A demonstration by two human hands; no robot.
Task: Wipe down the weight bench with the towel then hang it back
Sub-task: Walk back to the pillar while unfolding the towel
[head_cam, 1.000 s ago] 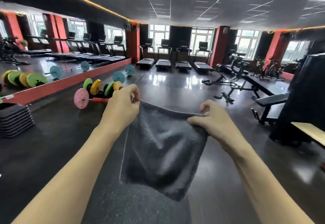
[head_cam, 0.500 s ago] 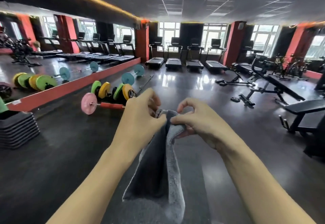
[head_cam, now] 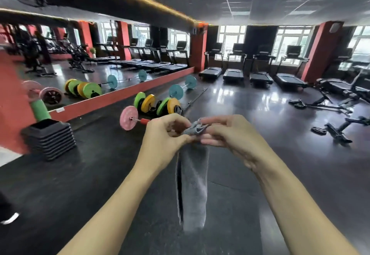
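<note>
The grey towel (head_cam: pixel 192 186) hangs folded lengthwise into a narrow strip, held up in the air in front of the person, well above the dark floor (head_cam: pixel 100 174). Its top end is bunched into a small wad that sits between the two hands, and the rest drops straight down below them, between the forearms.

The left hand (head_cam: pixel 166 136) is closed on the wad from the left, thumb and fingertips pinching the cloth. The right hand (head_cam: pixel 230 134) pinches the same wad from the right, its fingers curled around the top edge — the two hands nearly touch across the bunched fabric.

Beyond the hands, a pink-plated barbell (head_cam: pixel 129 118) lies on the floor, with green and yellow weight plates (head_cam: pixel 156 103) just behind it and a teal-plated barbell (head_cam: pixel 181 88) farther back. A stack of black step platforms (head_cam: pixel 49 137) stands at the left, near a wall mirror (head_cam: pixel 90 64) with a red base. Four treadmills (head_cam: pixel 254 74) line the windows at the far end. Weight benches (head_cam: pixel 340 94) stand at the right — well apart from the towel and the hands.
</note>
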